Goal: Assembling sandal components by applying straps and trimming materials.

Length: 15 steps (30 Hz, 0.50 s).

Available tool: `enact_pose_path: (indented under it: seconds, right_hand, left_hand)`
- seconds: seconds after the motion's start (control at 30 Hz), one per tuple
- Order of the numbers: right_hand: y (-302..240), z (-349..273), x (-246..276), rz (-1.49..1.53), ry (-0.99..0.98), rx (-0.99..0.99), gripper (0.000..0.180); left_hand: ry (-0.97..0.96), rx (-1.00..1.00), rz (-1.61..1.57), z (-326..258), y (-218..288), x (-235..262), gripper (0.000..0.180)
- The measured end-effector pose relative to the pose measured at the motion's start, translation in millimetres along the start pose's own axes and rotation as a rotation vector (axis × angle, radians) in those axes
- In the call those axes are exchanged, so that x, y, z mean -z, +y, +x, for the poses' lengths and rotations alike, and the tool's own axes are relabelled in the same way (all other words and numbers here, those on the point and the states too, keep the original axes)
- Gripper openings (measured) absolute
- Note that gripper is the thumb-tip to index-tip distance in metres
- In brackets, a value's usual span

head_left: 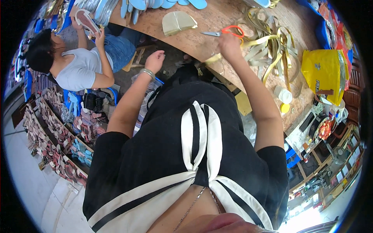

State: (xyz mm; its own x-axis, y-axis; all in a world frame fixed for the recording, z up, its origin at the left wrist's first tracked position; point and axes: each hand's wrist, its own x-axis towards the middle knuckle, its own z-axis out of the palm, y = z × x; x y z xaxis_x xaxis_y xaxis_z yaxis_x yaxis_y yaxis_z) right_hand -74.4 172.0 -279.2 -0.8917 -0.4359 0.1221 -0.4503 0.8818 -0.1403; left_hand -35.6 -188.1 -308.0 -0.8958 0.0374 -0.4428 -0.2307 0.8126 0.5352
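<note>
My right hand [230,47] is over the wooden worktable, at the orange-handled scissors [233,28]. Its fingers are partly hidden, so whether they grip the handles is unclear. The scissor blades point left. A yellowish strip [213,59], blurred, shows just below this hand. To its right lies a tangled heap of beige and yellow strips [274,46]. My left hand [155,60], wearing bracelets at the wrist, is off the table's near edge with its fingers curled in. Nothing shows in it. A stack of cream half-round pieces [178,23] lies on the table between and beyond my hands.
Light-blue sole-shaped pieces [163,4] lie along the far table edge. A white jar [283,94] and a yellow bag [324,73] are at the right. Leftward, another person [81,64] sits holding a sole-shaped piece [88,21]. Racks of pink pieces [54,128] stand behind.
</note>
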Motion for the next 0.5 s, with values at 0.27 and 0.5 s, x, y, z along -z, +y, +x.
enact_pose_path:
  seconds: [0.27,0.5]
  right_hand:
    - [-38.7,-38.0,-50.4,0.24,-0.22,0.159,0.014]
    - [-47.2,-18.1,5.9,0.689,-0.329,-0.354,0.01]
  left_hand:
    - [0.212,-0.228,-0.541,73.6,130.6,45.1,0.025]
    - [-0.076,0.134,-0.644,219.1,181.3,24.3,0.034]
